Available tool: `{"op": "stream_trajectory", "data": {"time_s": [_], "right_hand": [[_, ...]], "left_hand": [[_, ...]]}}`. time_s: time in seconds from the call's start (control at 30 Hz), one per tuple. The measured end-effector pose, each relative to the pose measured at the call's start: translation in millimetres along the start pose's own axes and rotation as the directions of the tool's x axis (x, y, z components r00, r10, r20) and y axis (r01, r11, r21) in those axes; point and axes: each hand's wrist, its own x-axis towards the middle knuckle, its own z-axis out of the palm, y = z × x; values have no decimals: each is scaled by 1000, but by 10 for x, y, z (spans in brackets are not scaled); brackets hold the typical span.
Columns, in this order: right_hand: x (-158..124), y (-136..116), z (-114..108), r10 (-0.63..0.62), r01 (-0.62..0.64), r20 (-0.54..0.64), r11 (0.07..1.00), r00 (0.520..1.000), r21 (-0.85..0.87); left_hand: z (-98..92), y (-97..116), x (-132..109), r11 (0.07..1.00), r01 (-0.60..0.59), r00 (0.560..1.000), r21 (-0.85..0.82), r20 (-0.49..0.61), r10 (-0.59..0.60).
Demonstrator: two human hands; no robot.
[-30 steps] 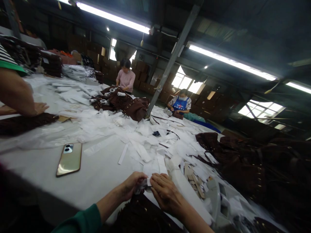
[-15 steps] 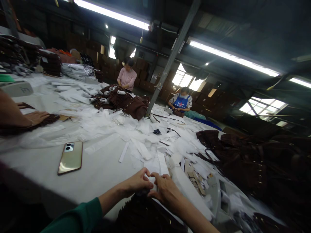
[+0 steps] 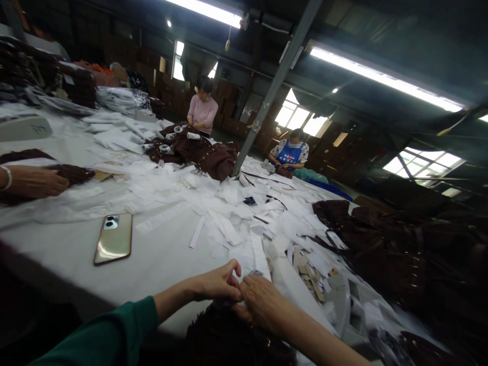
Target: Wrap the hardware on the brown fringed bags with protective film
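Note:
At the table's near edge, my left hand (image 3: pixel 223 282) has its thumb and fingertips drawn together in a pinch beside the right hand's fingers. My right hand (image 3: pixel 263 300) is closed, its fingers curled down with the back of the hand toward me. Whatever the fingers hold is too small or hidden. A greyish, crumpled bit (image 3: pixel 255 273) shows just beyond the right knuckles. Directly below both hands lies a dark brown fringed bag (image 3: pixel 229 335) with a few brass-coloured metal bits. Its top is covered by the hands.
A phone (image 3: pixel 113 239) lies on the white table (image 3: pixel 160 254). White paper scraps (image 3: pixel 224 203) spread across the middle. More dark brown bags (image 3: pixel 373 244) are heaped at right. At left, a co-worker's hand (image 3: pixel 36 180) rests on brown fringe. Two people work beyond a slanted post (image 3: pixel 267 101).
My right hand has turned and its fingers have curled in, while the left stays close by. The co-worker's hand at left has drawn back and bent over the fringe. The view shifted slightly.

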Motion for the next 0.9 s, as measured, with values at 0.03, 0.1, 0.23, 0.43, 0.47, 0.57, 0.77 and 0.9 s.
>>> {"op": "stream_trajectory", "data": {"time_s": [0.03,0.1,0.23,0.43,0.47,0.57,0.77,0.9], "right_hand": [[-9,-8,-13,-19,19,16,1000,1000,11],[-33,-20,-51,-42,41,44,999,998,21],[-88,-14,-106,-69,69,25,997,997,22],[-153,51,-93,-112,113,-75,993,991,16],[-161,61,-84,-120,122,-96,993,988,11],[-179,73,-53,-142,141,-153,990,978,-16],[-133,57,-2,-200,183,-147,976,969,-119],[-97,66,10,-241,223,-152,967,959,-124]], "left_hand": [[-12,14,-15,1000,4,999,11,48,-5],[-32,42,-42,1000,12,990,19,141,-15],[-29,82,-68,998,5,980,-55,200,6],[3,78,-59,991,23,982,-132,190,3],[4,78,-57,991,32,983,-130,185,-7],[5,98,-53,997,63,989,-43,137,-57],[33,245,-85,893,-23,986,450,157,-54],[55,285,-135,846,-10,989,533,129,-70]]}}
